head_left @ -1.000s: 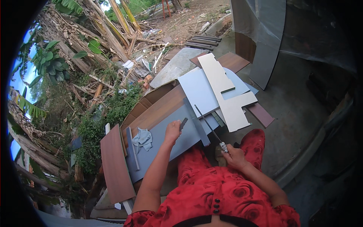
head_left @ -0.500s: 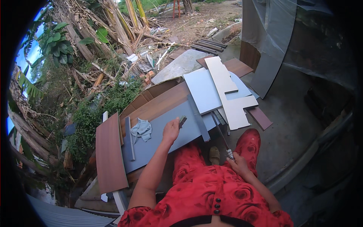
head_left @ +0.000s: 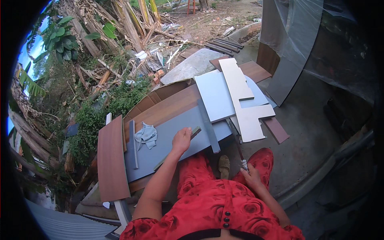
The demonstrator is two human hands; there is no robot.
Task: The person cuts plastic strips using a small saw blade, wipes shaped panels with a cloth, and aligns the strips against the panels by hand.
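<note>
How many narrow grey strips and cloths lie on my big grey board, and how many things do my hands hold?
Narrow grey strips: 2
Cloth: 1
Narrow piece in left hand: 1
Thin tool in right hand: 1
Total: 5

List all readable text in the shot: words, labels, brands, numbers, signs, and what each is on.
Pale blue cloth, lying on the grey panel: small dark letter-like marks near its right side; not transcribed here.
Narrow strip in the left hand: no text legible.
Long thin tool in the right hand: no text legible.
Cream cut-out panel: none visible.
</note>
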